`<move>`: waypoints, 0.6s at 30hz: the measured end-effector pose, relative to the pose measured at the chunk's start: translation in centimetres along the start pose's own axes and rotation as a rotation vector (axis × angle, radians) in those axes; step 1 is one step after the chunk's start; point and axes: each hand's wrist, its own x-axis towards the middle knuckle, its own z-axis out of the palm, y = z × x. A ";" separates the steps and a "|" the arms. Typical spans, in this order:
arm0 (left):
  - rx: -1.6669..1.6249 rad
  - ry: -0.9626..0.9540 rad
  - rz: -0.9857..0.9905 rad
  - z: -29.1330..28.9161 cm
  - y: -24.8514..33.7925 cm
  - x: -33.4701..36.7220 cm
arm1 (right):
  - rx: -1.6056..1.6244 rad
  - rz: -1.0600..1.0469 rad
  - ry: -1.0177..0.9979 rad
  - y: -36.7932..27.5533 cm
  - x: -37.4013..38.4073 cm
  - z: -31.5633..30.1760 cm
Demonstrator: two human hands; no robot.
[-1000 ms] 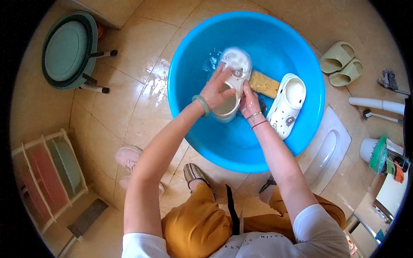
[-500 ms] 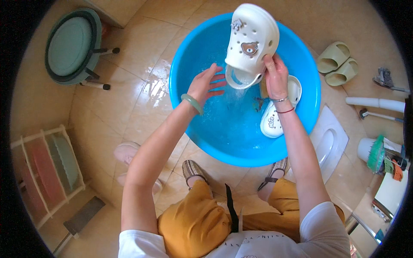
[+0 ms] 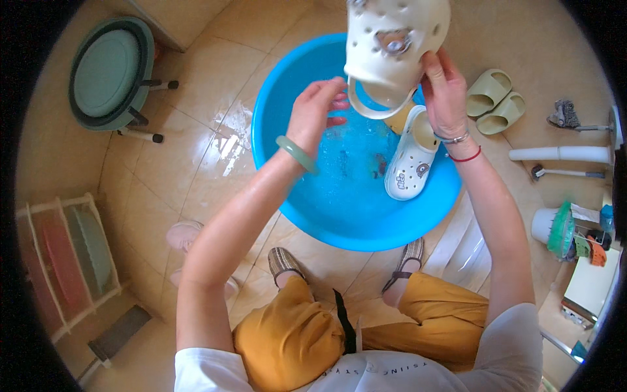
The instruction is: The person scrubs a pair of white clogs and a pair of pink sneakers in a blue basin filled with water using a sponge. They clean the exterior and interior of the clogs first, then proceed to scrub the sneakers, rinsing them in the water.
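The right hand point(image 3: 445, 91) is gripping a white clog point(image 3: 392, 57) by its side and is holding it raised over a blue tub point(image 3: 353, 227), the strap facing the person and the toe running past the upper edge of the view. The left hand point(image 3: 316, 104) is hovering just left of the strap, its fingers loosely bent and parted, holding nothing; whether a fingertip is touching the strap cannot be told. A second clog point(image 3: 410, 163) is lying in the tub's right half, toe toward the person, with a yellow block point(image 3: 398, 120) partly showing beside it. Pale green slippers point(image 3: 499, 101) are resting on the tiled floor point(image 3: 202, 72) right of the tub
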 end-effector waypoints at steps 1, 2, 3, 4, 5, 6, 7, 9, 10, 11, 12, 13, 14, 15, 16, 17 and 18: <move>0.143 0.131 0.116 1.4 0.0 -0.3 | 0.115 0.027 0.007 -0.5 0.3 -0.1; 0.221 0.165 0.086 2.4 0.4 -0.8 | 0.182 0.092 0.053 -0.9 0.7 -0.6; 0.149 0.095 0.023 2.8 0.4 -1.1 | 0.231 0.138 0.077 -1.5 1.0 -0.5; 0.077 0.023 -0.039 3.2 0.5 -1.3 | 0.281 0.185 0.101 -2.3 1.3 -0.3; 0.006 -0.048 -0.102 3.4 0.5 -1.4 | 0.331 0.233 0.125 -2.7 1.5 -0.2; -0.108 -0.147 -0.076 3.6 0.9 -1.5 | 0.357 0.309 0.181 -2.8 1.5 -0.2; -0.109 -0.173 -0.048 3.6 0.9 -1.4 | 0.355 0.336 0.181 -2.8 1.5 -0.2; -0.112 -0.223 0.014 3.6 0.4 -1.0 | 0.350 0.386 0.177 -2.9 1.4 -0.2; -0.112 -0.199 0.024 3.6 0.0 -1.0 | 0.332 0.398 0.135 -2.7 1.3 -0.3; -0.112 -0.173 0.033 3.6 -0.5 -1.3 | 0.313 0.410 0.093 -2.6 1.1 -0.4; -0.106 -0.142 0.041 3.6 -0.5 -1.7 | 0.302 0.424 0.049 -2.4 1.1 -0.5; -0.036 -0.095 0.073 3.5 -0.2 -1.9 | 0.276 0.426 -0.007 -2.7 1.1 -0.6; 0.034 -0.047 0.105 3.4 0.2 -2.1 | 0.250 0.427 -0.064 -3.1 1.2 -0.9; 0.111 0.007 0.129 3.0 0.4 -2.5 | 0.234 0.433 -0.118 -3.3 1.2 -0.8; 0.146 0.006 0.164 2.5 0.4 -2.5 | 0.193 0.396 -0.115 -3.7 1.5 -0.5; 0.180 0.004 0.198 1.9 0.3 -2.4 | 0.193 0.338 -0.138 -4.0 1.9 -0.5; 0.214 -0.005 0.233 1.4 0.2 -2.4 | 0.189 0.277 -0.155 -4.5 2.4 -0.6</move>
